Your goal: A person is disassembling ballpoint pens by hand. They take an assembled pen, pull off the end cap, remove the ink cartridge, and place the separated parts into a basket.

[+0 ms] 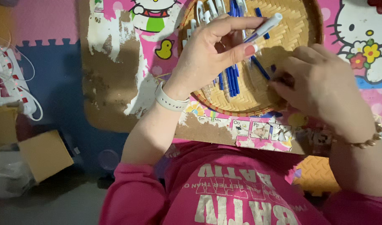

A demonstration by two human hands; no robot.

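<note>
Left hand [211, 54] pinches a slim blue-and-clear pen [264, 28] mid-barrel above the woven basket [297, 31], right hand [320, 85] curls closed over loose pens [230, 81] at the basket's near rim, contents hidden; pen looks light, rigid, smooth plastic, likely slippery, best gripped mid-barrel.

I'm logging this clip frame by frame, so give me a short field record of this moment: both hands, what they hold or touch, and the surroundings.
view: head camera looking down
left hand: raised over the basket, pinching a pen with a clear barrel, white end up
right hand: palm down at the basket's right side, fingertips among loose parts; whether it grips anything is hidden
woven basket: round, holds blue pen refills and white caps
surface: worn cartoon-printed table
left wrist: white watch band
right wrist: beaded bracelet
floor at left: cardboard box
</note>
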